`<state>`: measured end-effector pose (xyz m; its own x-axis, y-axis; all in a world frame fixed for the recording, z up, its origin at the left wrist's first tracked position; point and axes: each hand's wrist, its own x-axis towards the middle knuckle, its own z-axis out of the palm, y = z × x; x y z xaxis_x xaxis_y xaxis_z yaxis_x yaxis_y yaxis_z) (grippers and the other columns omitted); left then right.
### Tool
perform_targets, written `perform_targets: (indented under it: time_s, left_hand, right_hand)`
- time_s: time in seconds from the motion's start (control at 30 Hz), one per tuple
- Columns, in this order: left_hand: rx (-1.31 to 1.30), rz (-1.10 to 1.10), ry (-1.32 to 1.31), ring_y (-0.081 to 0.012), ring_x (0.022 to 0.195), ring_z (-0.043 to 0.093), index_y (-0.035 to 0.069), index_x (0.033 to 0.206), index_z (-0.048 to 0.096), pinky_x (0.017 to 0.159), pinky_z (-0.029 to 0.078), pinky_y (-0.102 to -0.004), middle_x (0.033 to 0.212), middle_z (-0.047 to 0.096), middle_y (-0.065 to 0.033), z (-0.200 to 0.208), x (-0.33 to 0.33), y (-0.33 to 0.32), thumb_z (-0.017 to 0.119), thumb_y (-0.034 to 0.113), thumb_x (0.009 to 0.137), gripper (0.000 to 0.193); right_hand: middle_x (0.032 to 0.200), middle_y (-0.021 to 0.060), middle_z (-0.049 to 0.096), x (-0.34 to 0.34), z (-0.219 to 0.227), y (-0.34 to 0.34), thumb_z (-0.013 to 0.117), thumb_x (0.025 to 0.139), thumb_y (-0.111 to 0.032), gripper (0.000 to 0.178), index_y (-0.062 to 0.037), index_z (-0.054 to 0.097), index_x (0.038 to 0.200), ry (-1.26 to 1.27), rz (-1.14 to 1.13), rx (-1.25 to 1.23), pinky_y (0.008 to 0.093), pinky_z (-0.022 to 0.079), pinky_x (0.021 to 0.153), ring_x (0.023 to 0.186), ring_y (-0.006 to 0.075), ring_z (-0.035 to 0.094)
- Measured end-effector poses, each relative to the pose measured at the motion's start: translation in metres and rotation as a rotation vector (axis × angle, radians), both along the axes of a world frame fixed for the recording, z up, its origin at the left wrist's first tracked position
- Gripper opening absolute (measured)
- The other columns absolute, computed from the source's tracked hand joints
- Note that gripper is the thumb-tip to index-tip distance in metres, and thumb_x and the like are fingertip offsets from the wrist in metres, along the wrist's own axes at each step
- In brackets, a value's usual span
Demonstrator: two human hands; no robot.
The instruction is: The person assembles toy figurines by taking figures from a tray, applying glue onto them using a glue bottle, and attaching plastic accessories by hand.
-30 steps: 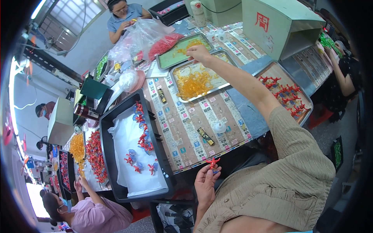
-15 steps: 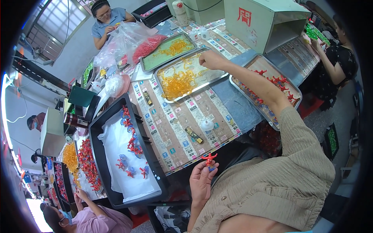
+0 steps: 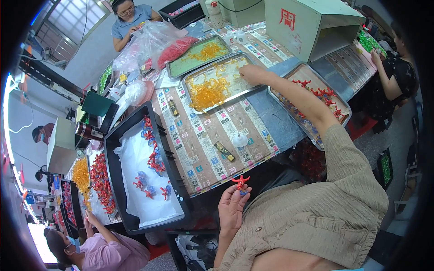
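My left hand pinches a small figurine upright near the table's front edge. It is red above with its arms spread, and blue below. Farther off, my right hand reaches over the right part of a metal tray. Its fingers are closed, and whatever is in them is hidden. Yellow translucent plastic pieces lie heaped in the tray's left part, with a few strewn toward my right hand.
On the left, a black bin lined with white paper holds red and blue figurines. More stand in a metal tray under my right forearm. Beyond are a green tray and a metal box. Several co-workers sit around.
My right hand has moved slightly right and lower over the tray, its fingers now turned down toward it. My left hand still holds the figurine. The view has shifted a little.
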<state>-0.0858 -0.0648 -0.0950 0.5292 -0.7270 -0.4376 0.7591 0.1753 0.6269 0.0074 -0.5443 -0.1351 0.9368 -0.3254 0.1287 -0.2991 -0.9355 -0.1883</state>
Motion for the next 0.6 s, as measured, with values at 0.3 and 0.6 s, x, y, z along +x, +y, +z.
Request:
perform_targets:
  time_s: [0.3, 0.6]
  left_hand:
    - [0.008, 0.104, 0.024, -0.0273, 0.107, 0.061, -0.003, 0.118, 0.052, 0.09, 0.053, -0.0316, 0.115, 0.06, -0.0165, -0.004, -0.003, 0.004, 0.05, 0.013, 0.098, 0.025]
    - [-0.105, 0.115, 0.052, -0.0233, 0.096, 0.066, -0.001, 0.119, 0.052, 0.078, 0.057, -0.0289, 0.111, 0.062, -0.0158, -0.004, 0.012, 0.008, 0.045, 0.024, 0.101, 0.032]
  right_hand:
    - [0.074, -0.0044, 0.045, -0.052, 0.07, 0.066, 0.053, 0.095, -0.023, 0.025, 0.0001, 0.058, 0.102, -0.27, -0.129, 1.434, 0.0209, 0.048, 0.059, 0.063, 0.0051, 0.047]
    - [0.09, -0.0014, 0.054, -0.16, 0.108, 0.219, 0.057, 0.095, -0.019, 0.027, -0.0017, 0.055, 0.115, -0.329, 0.067, 1.769, 0.0247, 0.053, 0.072, 0.079, 0.0047, 0.055]
